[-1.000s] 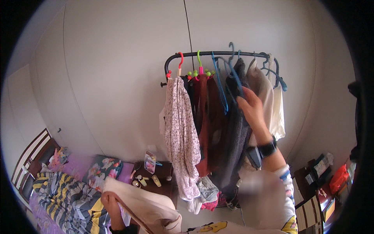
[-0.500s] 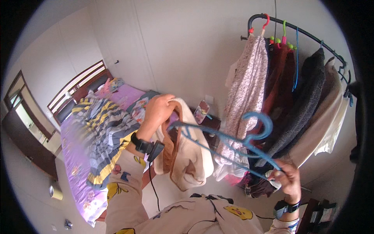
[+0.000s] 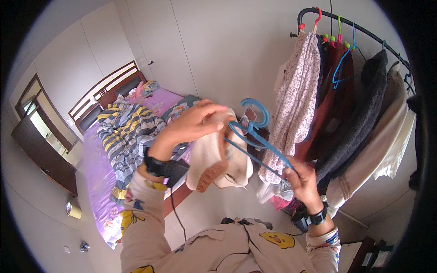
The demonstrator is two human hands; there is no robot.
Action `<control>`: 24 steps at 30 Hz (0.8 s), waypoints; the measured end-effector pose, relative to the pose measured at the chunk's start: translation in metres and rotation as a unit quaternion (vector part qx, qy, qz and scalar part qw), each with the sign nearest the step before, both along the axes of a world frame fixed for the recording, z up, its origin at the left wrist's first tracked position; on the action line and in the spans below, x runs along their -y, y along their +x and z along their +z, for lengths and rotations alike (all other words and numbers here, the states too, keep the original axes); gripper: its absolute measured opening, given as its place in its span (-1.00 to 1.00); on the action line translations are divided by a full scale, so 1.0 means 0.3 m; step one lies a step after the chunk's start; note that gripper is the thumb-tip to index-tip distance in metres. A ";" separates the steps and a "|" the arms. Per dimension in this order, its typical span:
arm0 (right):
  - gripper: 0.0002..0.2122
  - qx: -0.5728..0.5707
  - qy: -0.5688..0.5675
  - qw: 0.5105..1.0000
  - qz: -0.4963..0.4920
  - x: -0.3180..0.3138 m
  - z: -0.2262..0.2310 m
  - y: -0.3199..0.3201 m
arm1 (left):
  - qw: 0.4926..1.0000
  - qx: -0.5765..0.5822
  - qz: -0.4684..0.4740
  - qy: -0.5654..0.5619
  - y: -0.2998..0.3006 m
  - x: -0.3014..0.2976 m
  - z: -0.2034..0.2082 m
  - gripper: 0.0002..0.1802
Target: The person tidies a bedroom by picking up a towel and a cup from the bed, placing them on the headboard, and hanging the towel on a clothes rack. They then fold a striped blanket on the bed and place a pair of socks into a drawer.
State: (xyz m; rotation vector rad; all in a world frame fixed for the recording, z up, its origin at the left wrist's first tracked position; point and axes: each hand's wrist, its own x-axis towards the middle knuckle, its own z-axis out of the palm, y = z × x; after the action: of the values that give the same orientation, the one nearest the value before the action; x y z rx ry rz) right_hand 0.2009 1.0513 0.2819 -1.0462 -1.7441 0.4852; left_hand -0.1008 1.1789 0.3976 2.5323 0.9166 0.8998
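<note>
A cream-coloured garment with a brown inner side hangs bunched from my left hand, whose fingers close over its upper edge. In my right hand is one end of a blue clothes hanger, gripped between thumb and fingers. The hanger's other end goes in at the garment's top opening, so its tip is hidden in the cloth. Its hook points up, between the two hands. Below the hands the garment hangs free of the floor.
On the right, a black clothes rail carries several garments, including a patterned pale top, and a bare blue hanger. A bed with a striped blanket stands on the left. Beyond it are a dark door and a bin.
My right hand has moved left and up, carrying the hanger into the garment's opening. My left hand has shifted slightly right, and the garment has been raised and turned.
</note>
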 end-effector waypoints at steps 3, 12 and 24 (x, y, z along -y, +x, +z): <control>-0.75 -0.037 -0.011 0.997 0.073 -0.041 0.034 0.055 | 0.976 -0.025 -0.030 0.214 -0.036 0.035 0.048 -0.68; -0.83 0.130 0.336 0.886 -0.291 -0.242 0.127 0.092 | 0.977 -0.075 0.180 0.091 -0.004 0.001 -0.046 -0.66; -0.38 -0.058 -0.319 0.867 0.378 -0.236 -0.334 -0.300 | 0.986 0.160 0.039 0.019 -0.119 0.126 -0.053 -0.74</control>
State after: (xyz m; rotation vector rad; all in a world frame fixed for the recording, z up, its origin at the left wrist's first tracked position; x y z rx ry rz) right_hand 0.1109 1.1220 0.1818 -0.6790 -1.8833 1.6743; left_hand -0.1366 1.1410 0.3817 2.2991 0.9071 1.3131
